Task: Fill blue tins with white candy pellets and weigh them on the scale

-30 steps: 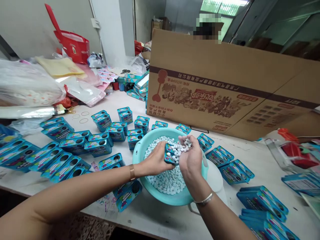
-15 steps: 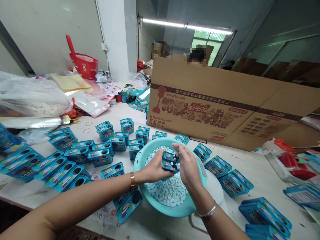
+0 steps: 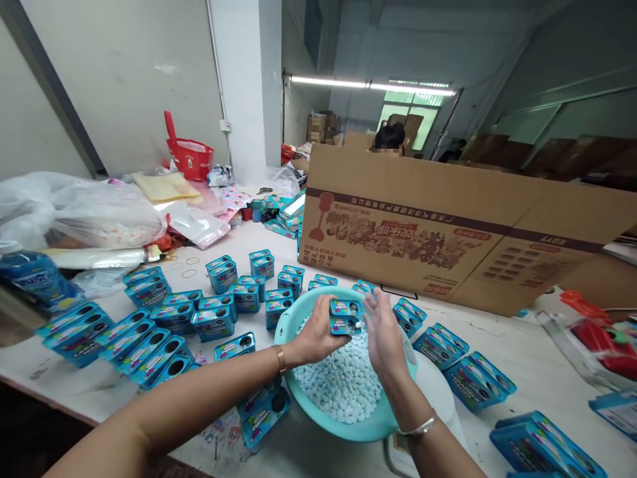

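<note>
My left hand point(image 3: 314, 337) is closed around a pair of small blue boxes point(image 3: 343, 325) with dark round openings, held side by side above a turquoise basin point(image 3: 348, 433). A white pellet shows at the opening of the nearer box. Inside the basin lies a heap of small pale candies point(image 3: 343, 392). My right hand point(image 3: 384, 335) is open, its fingers stretched upward and its palm turned toward the boxes, with a small gap between. Its palm side is mostly hidden. Beneath the basin is a white rounded base point(image 3: 435, 385).
Several paired blue boxes point(image 3: 213, 322) stand left of the basin, and more boxes point(image 3: 478, 382) on the right. A large cardboard carton point(image 3: 448, 226) blocks the back, with a person's head point(image 3: 389, 138) behind it. Plastic bags point(image 3: 89, 212) and a blue bottle point(image 3: 34, 279) lie left.
The view has tilted up and shifted, so everything sits lower and further right. Several pellets on the held boxes' tops are gone; one remains. My right hand has straightened and moved slightly away.
</note>
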`<state>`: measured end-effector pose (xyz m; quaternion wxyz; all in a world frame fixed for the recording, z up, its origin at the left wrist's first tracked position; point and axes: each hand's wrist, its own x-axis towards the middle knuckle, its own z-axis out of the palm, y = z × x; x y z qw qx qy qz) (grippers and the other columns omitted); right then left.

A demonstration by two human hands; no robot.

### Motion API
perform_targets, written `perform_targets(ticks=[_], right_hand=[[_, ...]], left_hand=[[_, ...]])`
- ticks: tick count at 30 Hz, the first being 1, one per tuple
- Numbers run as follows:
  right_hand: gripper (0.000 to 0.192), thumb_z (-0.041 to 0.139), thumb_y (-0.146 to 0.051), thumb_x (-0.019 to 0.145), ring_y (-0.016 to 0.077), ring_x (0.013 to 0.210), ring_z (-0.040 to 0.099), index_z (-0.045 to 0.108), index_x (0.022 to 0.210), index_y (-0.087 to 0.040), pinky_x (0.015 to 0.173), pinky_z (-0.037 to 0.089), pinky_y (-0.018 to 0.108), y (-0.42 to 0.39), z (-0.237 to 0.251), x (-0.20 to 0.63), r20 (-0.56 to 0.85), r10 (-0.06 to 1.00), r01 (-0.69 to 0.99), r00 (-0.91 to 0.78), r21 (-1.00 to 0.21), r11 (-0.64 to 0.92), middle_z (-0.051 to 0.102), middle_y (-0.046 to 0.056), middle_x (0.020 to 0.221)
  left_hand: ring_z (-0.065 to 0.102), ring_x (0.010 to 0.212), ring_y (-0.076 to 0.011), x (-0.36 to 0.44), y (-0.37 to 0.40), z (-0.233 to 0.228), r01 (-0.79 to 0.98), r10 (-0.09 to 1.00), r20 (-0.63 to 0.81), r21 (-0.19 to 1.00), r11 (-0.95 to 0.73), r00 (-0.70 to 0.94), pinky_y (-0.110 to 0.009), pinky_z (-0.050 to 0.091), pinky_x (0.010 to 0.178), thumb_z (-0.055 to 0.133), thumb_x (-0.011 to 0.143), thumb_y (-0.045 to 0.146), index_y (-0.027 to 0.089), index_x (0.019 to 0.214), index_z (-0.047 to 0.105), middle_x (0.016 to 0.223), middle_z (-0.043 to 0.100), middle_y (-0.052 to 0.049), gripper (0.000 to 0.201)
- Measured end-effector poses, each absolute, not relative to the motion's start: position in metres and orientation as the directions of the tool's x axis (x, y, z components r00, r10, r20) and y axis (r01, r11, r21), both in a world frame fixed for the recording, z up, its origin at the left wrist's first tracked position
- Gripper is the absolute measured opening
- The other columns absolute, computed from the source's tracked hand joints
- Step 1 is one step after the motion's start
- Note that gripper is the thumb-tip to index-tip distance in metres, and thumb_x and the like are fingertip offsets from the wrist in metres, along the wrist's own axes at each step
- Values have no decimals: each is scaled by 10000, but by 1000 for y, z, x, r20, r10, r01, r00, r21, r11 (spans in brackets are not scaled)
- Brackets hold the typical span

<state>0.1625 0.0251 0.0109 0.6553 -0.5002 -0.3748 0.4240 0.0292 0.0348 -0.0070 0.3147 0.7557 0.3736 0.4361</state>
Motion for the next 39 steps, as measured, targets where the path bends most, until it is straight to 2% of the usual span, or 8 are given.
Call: perform_targets(ticks=[6,12,16,20,29,34,36,39], right_hand=[[747,439,-729,825,243,1367,426,543,1351,-208,1135,314,406,25,21,164,-33,938,-244,346,-968,56,515,87,1439],[697,468,-725,827,253,1388,395,561,1329,-251,1128,319,473,15,20,180,101,983,-105,154,-987,118,465,80,1479],[835,720,-555,736,284,1406,351,401,1452,-266,1130,300,502,4,35,206,282,942,234,-180,-918,320,379,115,1526],[939,789,-359,698,303,1337,419,300,1493,-258,1101,354,477,-14,54,221,281,877,531,-390,-709,463,379,149,1463],[903,852,-363,581,254,1090,538,439,1372,-219,959,458,400,-37,95,293,345,905,697,-248,-586,414,482,77,1179],[821,875,-369,504,254,1058,534,521,1228,-210,951,437,411,-11,102,368,378,923,798,-67,-535,277,511,44,1100],[852,873,-358,508,250,1086,524,484,1252,-211,968,420,397,10,94,399,377,920,832,105,-541,127,482,51,1152],[849,857,-318,543,239,1095,523,445,1276,-203,957,417,362,45,70,436,293,912,836,288,-541,-90,453,62,1179]], left_hand=[[598,1055,-281,34,31,-1,49,926,193,974,-220,323,-474,490,945,770,638,247,184,1205,391,1127,596,-100,686],[653,1042,-286,31,34,9,-121,924,118,990,-79,365,-435,519,938,810,595,297,204,1199,430,1098,674,-44,720],[670,1016,-288,23,34,22,-89,934,81,995,-53,347,-466,514,941,833,581,376,170,1185,478,1118,690,-93,731],[662,1026,-298,28,28,38,-35,887,103,995,-97,450,-464,518,930,814,621,425,172,1201,491,1110,686,-91,710],[579,1132,-298,122,29,70,-27,671,240,950,-312,702,-469,472,977,801,635,418,174,1220,463,1187,594,-110,718],[392,1341,-362,154,30,69,55,766,233,942,-330,599,-532,355,1085,823,549,512,166,1407,315,1422,403,-202,1056],[411,1336,-376,140,18,59,89,794,142,967,-239,591,-557,371,1069,801,566,547,182,1440,307,1419,435,-205,1068],[550,1205,-383,101,-6,28,173,763,-2,974,-144,647,-600,393,1049,783,577,559,309,1291,551,1234,635,-124,792]])
